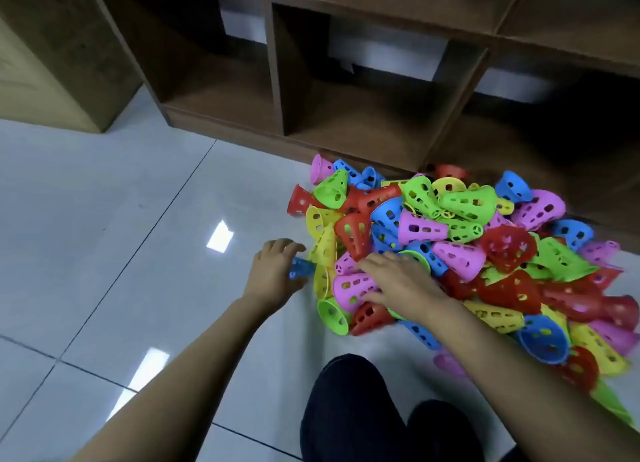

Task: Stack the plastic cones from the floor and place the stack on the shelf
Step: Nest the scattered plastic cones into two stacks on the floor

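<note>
On the glossy white tiled floor [104, 219], right in front of a brown wooden shelf [277, 80], lies a big loose pile of cones [485, 239] in pink, green, red, blue and yellow. All of them have holes in their walls, and they lie on their sides, pointing every way and overlapping each other. The far edge of the pile touches the foot of the shelf, whose lower compartments stand open behind it.

At the left edge of the pile the left hand [275, 271] reaches down to a small blue cone [300, 267]. Its fingers curl over the top and the thumb sits below, so the cone is held between them. This cone rests on the floor just beside a yellow cone [325, 246].

The right hand [398, 281] lies on top of the near left part of the pile, fingers spread and pointing left. A pink cone [353, 288] lies between its fingers and thumb, touching the thumb. Whether the hand really grips it or only rests on it cannot be told. A green cone [332, 316] lies just below the pink one, its wide mouth facing left.

Both forearms are bare. A leg in dark trousers [353, 409] shows at the bottom, near the pile
</note>
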